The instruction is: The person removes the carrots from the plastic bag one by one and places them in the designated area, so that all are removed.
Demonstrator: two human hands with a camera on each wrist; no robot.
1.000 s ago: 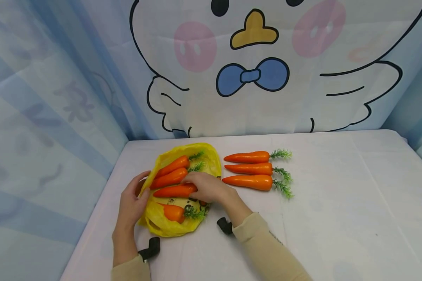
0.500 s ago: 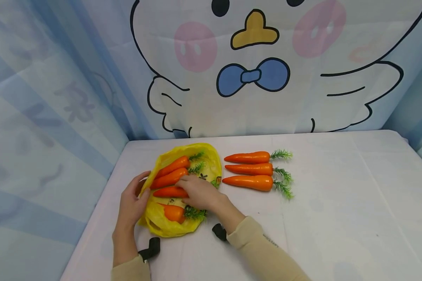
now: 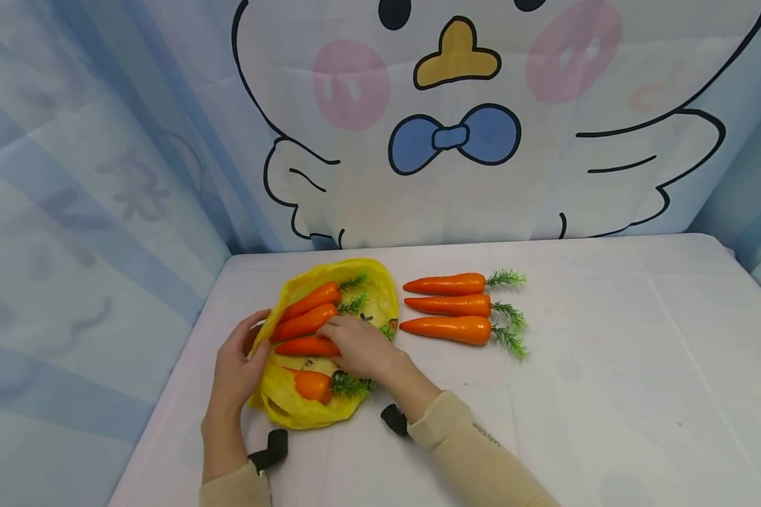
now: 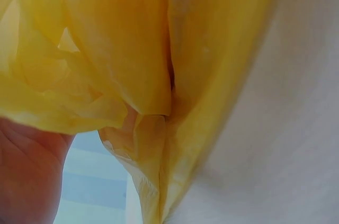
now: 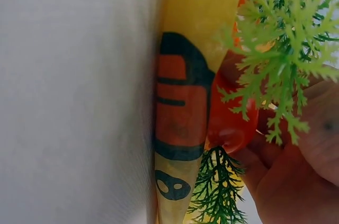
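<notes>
A yellow plastic bag (image 3: pixel 292 415) lies spread on the table with several orange carrots on it. Two carrots (image 3: pixel 304 322) sit side by side at the back of the bag, and another carrot (image 3: pixel 313 387) lies near its front fold. My right hand (image 3: pixel 363 348) grips a carrot (image 3: pixel 306 346) between these, hiding its thick end; green leaves (image 5: pixel 286 49) show beside the palm in the right wrist view. At the bag's left edge, my left hand (image 3: pixel 241 366) holds the plastic between thumb and fingers. Yellow folds (image 4: pixel 116 49) cover most of that hand in the left wrist view.
Three more carrots (image 3: pixel 447 305) lie in a row right of the bag, tips pointing left. A white cloth covers the table (image 3: pixel 596 366). Behind it hangs a printed curtain (image 3: pixel 456 204), with a blue curtain (image 3: pixel 101 282) on the left.
My right hand has shifted slightly left and covers more of the carrot it grips. The left hand and the other carrots have stayed in place.
</notes>
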